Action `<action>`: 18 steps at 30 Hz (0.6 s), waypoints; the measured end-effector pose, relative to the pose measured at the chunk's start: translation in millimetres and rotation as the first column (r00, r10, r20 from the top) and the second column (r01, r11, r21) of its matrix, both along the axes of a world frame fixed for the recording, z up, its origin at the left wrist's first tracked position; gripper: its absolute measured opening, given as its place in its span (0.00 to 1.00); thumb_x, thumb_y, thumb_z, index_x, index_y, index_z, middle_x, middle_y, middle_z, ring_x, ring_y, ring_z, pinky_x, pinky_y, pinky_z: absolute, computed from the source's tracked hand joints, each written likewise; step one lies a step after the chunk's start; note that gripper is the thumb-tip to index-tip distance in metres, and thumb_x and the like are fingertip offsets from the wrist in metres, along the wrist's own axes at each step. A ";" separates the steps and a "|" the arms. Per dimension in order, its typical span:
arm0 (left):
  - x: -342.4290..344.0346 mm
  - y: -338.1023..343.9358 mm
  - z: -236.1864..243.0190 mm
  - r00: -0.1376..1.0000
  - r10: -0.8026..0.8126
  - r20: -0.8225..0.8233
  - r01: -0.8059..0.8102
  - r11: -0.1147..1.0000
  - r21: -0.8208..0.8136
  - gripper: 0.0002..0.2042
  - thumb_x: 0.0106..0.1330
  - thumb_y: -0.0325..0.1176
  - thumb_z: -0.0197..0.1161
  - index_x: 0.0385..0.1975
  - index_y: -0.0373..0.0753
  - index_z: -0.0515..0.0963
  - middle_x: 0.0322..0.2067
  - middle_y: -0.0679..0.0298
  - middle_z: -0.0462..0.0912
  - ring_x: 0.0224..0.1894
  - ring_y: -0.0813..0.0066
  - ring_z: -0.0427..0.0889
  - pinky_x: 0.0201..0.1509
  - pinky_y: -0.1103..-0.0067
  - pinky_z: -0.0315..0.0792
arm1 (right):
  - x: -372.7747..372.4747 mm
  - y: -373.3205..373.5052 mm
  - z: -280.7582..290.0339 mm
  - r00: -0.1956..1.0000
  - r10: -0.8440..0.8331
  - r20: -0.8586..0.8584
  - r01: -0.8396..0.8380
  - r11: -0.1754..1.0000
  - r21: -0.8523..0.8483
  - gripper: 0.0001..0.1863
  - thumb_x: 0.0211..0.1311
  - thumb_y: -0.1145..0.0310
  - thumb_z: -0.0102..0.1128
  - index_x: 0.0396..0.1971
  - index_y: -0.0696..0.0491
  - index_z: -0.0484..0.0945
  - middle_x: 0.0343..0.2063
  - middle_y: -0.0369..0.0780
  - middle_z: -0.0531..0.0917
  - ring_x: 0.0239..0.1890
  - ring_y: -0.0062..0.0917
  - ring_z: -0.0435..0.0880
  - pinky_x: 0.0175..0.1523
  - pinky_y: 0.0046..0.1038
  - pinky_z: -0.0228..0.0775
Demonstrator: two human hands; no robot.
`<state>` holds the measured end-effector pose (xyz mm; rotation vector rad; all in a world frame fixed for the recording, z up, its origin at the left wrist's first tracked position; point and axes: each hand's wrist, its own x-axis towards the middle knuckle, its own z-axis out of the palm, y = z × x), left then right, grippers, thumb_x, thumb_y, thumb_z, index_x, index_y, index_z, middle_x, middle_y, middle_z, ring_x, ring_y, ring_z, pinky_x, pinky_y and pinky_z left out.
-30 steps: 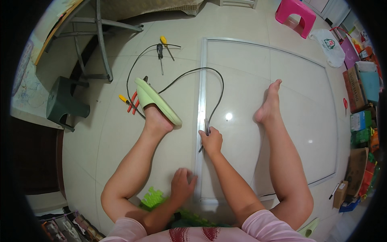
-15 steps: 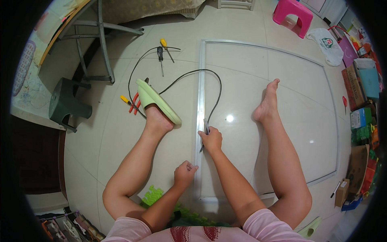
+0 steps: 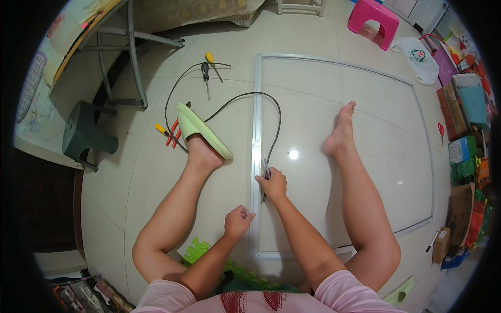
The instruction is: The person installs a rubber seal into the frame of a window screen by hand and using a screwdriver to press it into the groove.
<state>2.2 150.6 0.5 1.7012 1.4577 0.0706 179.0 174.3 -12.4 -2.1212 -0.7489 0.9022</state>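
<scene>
A silver aluminium frame (image 3: pixel 257 130) lies on the floor. My right hand (image 3: pixel 274 182) is closed on a slim metal tool (image 3: pixel 265 163) at the inner side of the frame's left rail, where a black cord (image 3: pixel 276 122) runs under it. My left hand (image 3: pixel 239 221), fingers curled, rests just outside the same rail lower down; whatever its fingertips hold is too small to make out. The cord loops up to a black screwdriver (image 3: pixel 206 75) and a yellow one (image 3: pixel 213 62). Red-handled pliers (image 3: pixel 172 136) and another yellow handle (image 3: pixel 160 128) lie partly behind my slippered left foot (image 3: pixel 203 130).
My bare right leg (image 3: pixel 365 198) stretches across the frame. A green stool (image 3: pixel 86 130) and folding metal legs (image 3: pixel 133 62) stand left, a pink stool (image 3: pixel 370 18) at back right. Boxes (image 3: pixel 462 208), red scissors (image 3: pixel 441 130) and a white bag (image 3: pixel 417 55) line the right. Green foam mat (image 3: pixel 197 253) lies beneath me.
My left hand has moved slightly up and its fingers have curled beside the rail. My right hand with the tool has slid a little toward me. The view has shifted slightly.
</scene>
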 end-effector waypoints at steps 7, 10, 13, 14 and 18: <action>-6.6 -6.5 -6.1 1.000 -0.003 0.006 0.003 0.998 0.057 0.17 0.50 0.40 0.70 0.17 0.35 0.70 0.17 0.58 0.76 0.22 0.62 0.74 0.30 0.70 0.70 | -2.6 0.6 5.9 0.995 0.046 0.093 -0.045 0.999 -0.008 0.17 0.43 0.61 0.70 0.21 0.58 0.75 0.21 0.47 0.81 0.27 0.41 0.81 0.35 0.38 0.72; -11.0 -6.2 -14.7 0.995 -0.075 -0.072 0.080 0.994 0.071 0.17 0.51 0.43 0.69 0.21 0.35 0.73 0.20 0.54 0.78 0.26 0.55 0.78 0.32 0.65 0.71 | -8.1 -7.7 -6.8 0.982 0.079 0.170 -0.070 0.996 -0.063 0.18 0.41 0.60 0.72 0.22 0.59 0.77 0.23 0.48 0.82 0.29 0.42 0.82 0.37 0.38 0.74; -6.7 -7.1 -8.9 0.999 -0.043 -0.012 0.043 0.998 0.052 0.16 0.52 0.40 0.68 0.19 0.34 0.72 0.19 0.57 0.77 0.21 0.62 0.73 0.29 0.69 0.69 | -11.1 -18.2 4.0 0.993 0.108 0.056 -0.096 0.979 -0.182 0.17 0.41 0.61 0.73 0.22 0.59 0.77 0.24 0.49 0.82 0.30 0.43 0.82 0.37 0.38 0.75; -6.1 -6.6 -6.5 1.000 -0.018 0.010 0.017 0.998 0.055 0.15 0.53 0.40 0.68 0.20 0.34 0.74 0.19 0.58 0.77 0.21 0.64 0.74 0.29 0.70 0.69 | -13.5 -21.0 8.4 0.992 0.115 0.052 -0.103 0.976 -0.191 0.17 0.41 0.61 0.73 0.22 0.59 0.77 0.24 0.49 0.82 0.30 0.43 0.82 0.37 0.38 0.75; -9.8 -4.4 -5.0 0.999 -0.031 0.038 0.031 1.000 0.004 0.14 0.53 0.40 0.67 0.23 0.34 0.76 0.21 0.60 0.80 0.24 0.69 0.78 0.31 0.73 0.71 | -26.5 -36.6 12.0 0.995 0.095 -0.002 -0.093 0.971 -0.221 0.16 0.41 0.63 0.73 0.21 0.59 0.77 0.23 0.48 0.82 0.28 0.40 0.82 0.35 0.37 0.74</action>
